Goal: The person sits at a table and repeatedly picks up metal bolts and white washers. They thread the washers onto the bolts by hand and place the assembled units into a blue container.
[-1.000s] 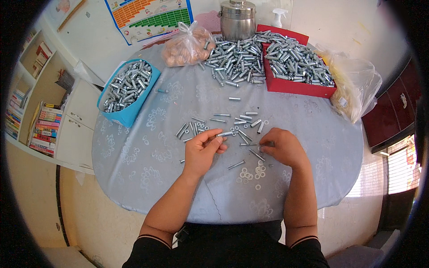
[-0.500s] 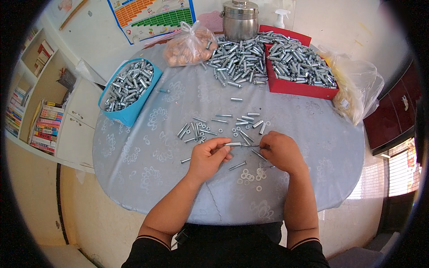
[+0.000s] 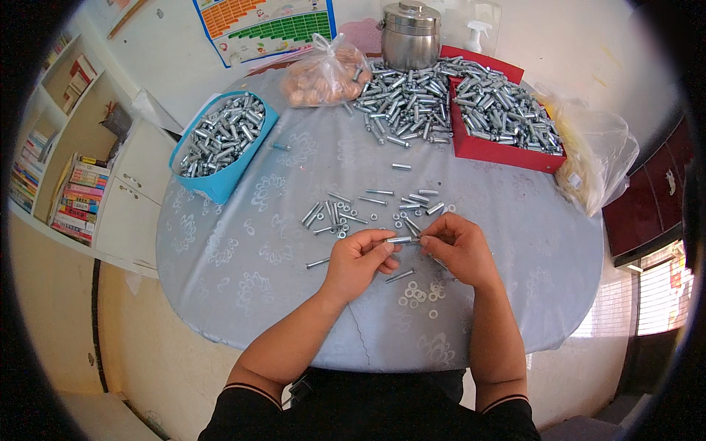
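Note:
Over the middle of the table, my left hand (image 3: 357,261) pinches one end of a silvery expansion bolt (image 3: 399,240), which lies level between both hands. The fingertips of my right hand (image 3: 465,248) close on its other end, hiding that tip. Just beyond the hands are scattered thin bolts (image 3: 351,218), short metal sleeves (image 3: 436,209) and small nuts (image 3: 374,217). A loose bolt (image 3: 400,275) rests below my left fingers. Flat washers (image 3: 416,295) lie in a loose group nearer me, between my forearms.
A blue bin (image 3: 234,170) of assembled bolts stands at the left. Toward the back are a tied bag of round brown things (image 3: 318,82), a heap of bolts (image 3: 403,103) and a steel pot (image 3: 410,40). A red box (image 3: 507,153) and a clear plastic bag (image 3: 599,158) are at the right.
My hands have come closer together, and my right fingertips now meet the end of the bolt held in my left hand. The whole view has shifted slightly.

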A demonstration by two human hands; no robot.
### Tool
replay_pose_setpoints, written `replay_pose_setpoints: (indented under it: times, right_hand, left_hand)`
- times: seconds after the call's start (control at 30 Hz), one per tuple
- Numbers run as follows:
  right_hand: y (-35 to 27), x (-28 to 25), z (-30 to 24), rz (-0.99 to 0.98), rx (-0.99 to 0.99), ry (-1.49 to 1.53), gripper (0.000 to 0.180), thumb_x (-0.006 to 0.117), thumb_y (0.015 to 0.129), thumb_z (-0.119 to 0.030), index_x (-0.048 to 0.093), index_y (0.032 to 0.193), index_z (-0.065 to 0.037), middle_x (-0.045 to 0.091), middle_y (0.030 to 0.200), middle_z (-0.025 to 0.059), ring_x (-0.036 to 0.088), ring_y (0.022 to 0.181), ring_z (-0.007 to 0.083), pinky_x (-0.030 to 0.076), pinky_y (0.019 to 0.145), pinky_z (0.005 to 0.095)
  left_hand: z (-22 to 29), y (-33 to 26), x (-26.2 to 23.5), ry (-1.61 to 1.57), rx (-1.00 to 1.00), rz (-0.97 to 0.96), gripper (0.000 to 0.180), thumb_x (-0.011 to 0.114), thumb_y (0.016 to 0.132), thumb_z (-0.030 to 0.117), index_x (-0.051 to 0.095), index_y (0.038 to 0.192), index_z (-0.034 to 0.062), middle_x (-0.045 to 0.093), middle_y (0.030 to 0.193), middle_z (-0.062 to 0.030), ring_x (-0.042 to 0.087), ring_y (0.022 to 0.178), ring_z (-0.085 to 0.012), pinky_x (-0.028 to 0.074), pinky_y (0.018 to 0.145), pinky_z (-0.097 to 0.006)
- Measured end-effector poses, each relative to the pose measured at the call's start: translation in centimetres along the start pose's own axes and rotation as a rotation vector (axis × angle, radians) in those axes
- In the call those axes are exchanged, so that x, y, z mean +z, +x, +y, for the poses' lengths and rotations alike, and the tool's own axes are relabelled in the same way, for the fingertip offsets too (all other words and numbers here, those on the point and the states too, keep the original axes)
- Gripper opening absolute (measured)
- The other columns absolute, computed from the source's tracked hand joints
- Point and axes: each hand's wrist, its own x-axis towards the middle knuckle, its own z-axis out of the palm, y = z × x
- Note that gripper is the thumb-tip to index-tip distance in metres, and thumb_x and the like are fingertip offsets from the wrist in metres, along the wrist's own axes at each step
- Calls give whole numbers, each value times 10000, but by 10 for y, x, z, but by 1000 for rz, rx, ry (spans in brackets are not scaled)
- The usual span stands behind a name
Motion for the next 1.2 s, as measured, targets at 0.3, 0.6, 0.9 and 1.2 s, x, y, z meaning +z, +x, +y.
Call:
replay_pose_setpoints:
  times: [0.3,0.6,0.9,1.2]
  right_hand:
    - [3,-2,6,-93,3,115,136,730,796,24,644,899,3,659,825,6,601,744,69,493,672,221]
    - [2,15,-5,-71,-42,224,177,735,824,-27,649,975,5,659,860,7,609,779,71,499,675,227]
    - [31,27,-19,84,-362,-764,165,643,832,-165,711,961,-88,639,901,120,636,783,304,514,695,405]
    - [64,52,2,143,-333,-923,170,624,813,-137,723,944,-92,611,917,127,631,845,329,513,744,435]
  left_hand:
    - [1,0,0,-12,-4,-26,251,585,942,62,608,1174,-32,696,972,-146,683,736,-174,578,633,-279]
    - [19,-3,-5,-36,7,12,244,583,940,63,613,1159,-39,697,981,-146,681,745,-173,576,641,-281]
    - [67,3,-24,51,126,225,246,596,919,61,629,1145,-30,705,971,-137,691,747,-173,579,635,-280]
    - [38,19,-37,8,158,288,247,595,922,67,624,1145,-34,702,967,-128,681,753,-164,572,649,-273]
